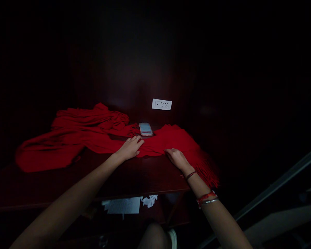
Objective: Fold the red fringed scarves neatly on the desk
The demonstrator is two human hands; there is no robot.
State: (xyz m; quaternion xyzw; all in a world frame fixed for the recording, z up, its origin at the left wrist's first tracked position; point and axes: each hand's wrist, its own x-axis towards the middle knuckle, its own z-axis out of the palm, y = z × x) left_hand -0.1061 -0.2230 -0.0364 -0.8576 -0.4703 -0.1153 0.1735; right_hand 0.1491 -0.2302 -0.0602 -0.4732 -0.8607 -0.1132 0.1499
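Red scarf (pixel 173 138) is laid along the desk (pixel 106 176), partly flattened by the right, with loops left bunched leftward. It's touched by the left hand's (pixel 129 148) loosely spread fingers; whether it's pinched by the right hand's (pixel 177 158) curled ones can't be told.

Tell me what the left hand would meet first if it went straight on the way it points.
The left hand, on the red fringed scarf, would probably meet the smartphone first, just beyond its fingers. Its height is hard to judge from this view, so it might pass above.
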